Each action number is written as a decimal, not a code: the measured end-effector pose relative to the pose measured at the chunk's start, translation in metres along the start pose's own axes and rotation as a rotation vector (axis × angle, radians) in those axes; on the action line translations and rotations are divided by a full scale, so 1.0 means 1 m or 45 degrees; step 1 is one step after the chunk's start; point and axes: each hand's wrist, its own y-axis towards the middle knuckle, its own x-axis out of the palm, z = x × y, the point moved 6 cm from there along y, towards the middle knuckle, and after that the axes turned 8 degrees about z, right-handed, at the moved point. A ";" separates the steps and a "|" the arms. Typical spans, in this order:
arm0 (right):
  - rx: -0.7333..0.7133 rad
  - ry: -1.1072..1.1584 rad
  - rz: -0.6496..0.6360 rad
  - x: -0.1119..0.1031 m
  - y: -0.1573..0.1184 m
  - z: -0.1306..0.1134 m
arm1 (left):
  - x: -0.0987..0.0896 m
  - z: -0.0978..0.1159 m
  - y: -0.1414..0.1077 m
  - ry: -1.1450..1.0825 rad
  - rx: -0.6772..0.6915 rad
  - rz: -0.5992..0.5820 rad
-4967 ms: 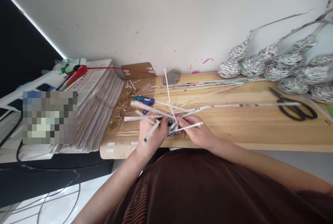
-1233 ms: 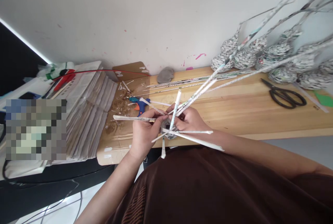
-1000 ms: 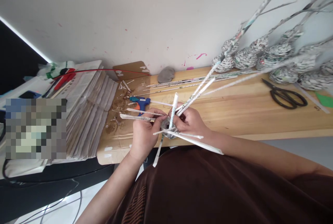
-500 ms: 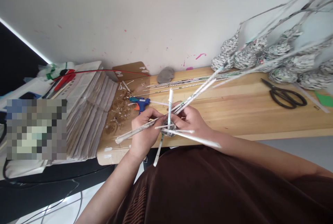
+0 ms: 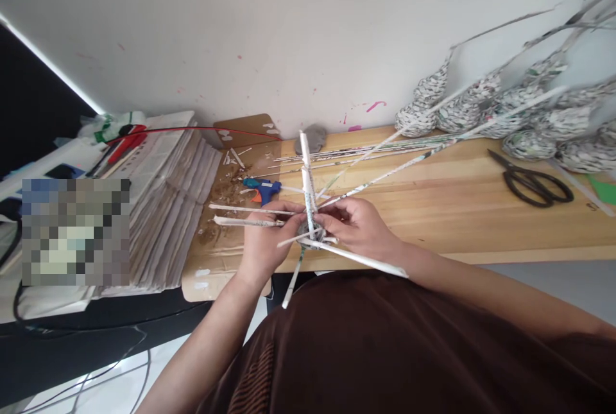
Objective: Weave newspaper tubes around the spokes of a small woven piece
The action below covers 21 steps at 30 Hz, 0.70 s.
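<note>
A small woven paper piece (image 5: 314,238) with rolled paper sticks fanning out from it hangs at the table's front edge. My left hand (image 5: 270,234) pinches its left side, with two sticks pointing left past the fingers. On the right side, my right hand (image 5: 353,224) has thumb and fingers closed on the piece and the base of its sticks. Two long paper sticks (image 5: 409,162) run from between the hands toward the upper right. One stick stands up in the middle, and others point down and to the lower right. The fingertips partly hide the weave.
A blue glue gun (image 5: 269,190) lies by paper scraps on cardboard (image 5: 192,285). Black scissors (image 5: 534,186) and woven paper shapes (image 5: 423,112) are at the right. Stacked paper (image 5: 168,221) stands left. Behind are a grey stone (image 5: 316,138) and thin paper sticks (image 5: 366,149).
The two long sticks, close together before, now spread apart toward the right. The left-pointing sticks have separated too, and another stick stands up beside the middle one. Both hands still grip the piece.
</note>
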 end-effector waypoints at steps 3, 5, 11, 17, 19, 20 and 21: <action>-0.048 -0.042 0.043 -0.002 -0.003 0.000 | -0.001 0.001 -0.001 0.039 0.040 0.041; -0.101 -0.030 0.079 -0.003 -0.006 0.001 | -0.001 0.000 -0.001 0.048 0.055 0.044; -0.234 -0.218 0.181 -0.009 -0.004 -0.006 | 0.000 0.001 -0.001 0.079 0.086 0.050; -0.492 -0.679 0.150 -0.006 0.008 -0.033 | 0.001 0.008 -0.005 0.143 0.197 0.083; -0.551 -0.681 0.131 -0.003 0.007 -0.035 | 0.001 0.008 -0.005 0.119 0.190 0.083; -0.547 -0.638 0.130 -0.002 0.006 -0.035 | 0.001 0.008 -0.005 0.107 0.188 0.084; -0.524 -0.569 0.138 -0.002 0.005 -0.034 | 0.001 0.008 -0.006 0.098 0.190 0.084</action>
